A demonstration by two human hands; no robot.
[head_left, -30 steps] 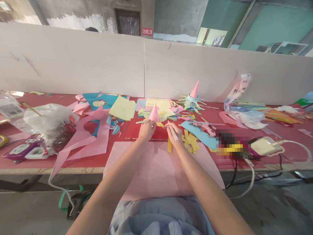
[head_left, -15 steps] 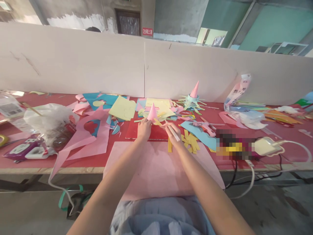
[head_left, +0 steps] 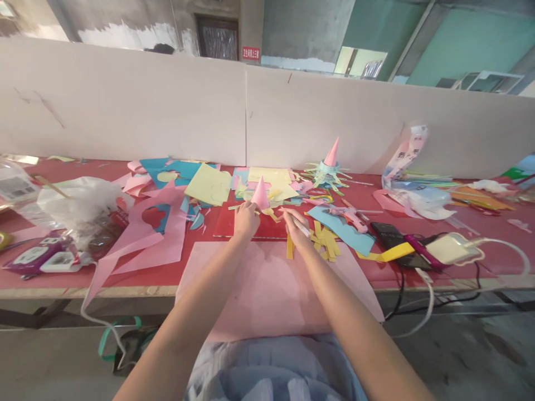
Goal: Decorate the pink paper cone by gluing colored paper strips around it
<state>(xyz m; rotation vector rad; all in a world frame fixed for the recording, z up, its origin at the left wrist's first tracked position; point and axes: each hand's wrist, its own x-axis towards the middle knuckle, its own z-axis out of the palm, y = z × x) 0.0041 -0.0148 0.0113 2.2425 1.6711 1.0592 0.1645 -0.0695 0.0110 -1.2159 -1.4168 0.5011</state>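
A pink paper cone (head_left: 260,195) stands point up over the red board (head_left: 225,221), with pale yellow paper strips (head_left: 272,215) round its foot. My left hand (head_left: 246,220) is closed at the cone's lower left edge; its fingertips are partly hidden. Just right of the cone, my right hand (head_left: 296,225) is closed round a slim white pen-like stick (head_left: 302,227), its tip toward the yellow strips. Loose yellow strips (head_left: 328,242) lie beside that hand. Farther back stands a finished-looking pink cone (head_left: 333,153) on a pale blue fringed ring (head_left: 326,175).
A pink glue gun (head_left: 353,218) rests by blue paper (head_left: 343,231) at right, near a phone (head_left: 390,236) and a white charger (head_left: 455,249) with cables. Pink paper scraps (head_left: 167,239) and a plastic bag (head_left: 83,206) lie left. A pale partition (head_left: 167,106) rises behind.
My right hand has shifted slightly, and the pen-like stick lies at a slightly different angle. The yellow strip by the cone has moved a little lower. My left hand stays at the cone.
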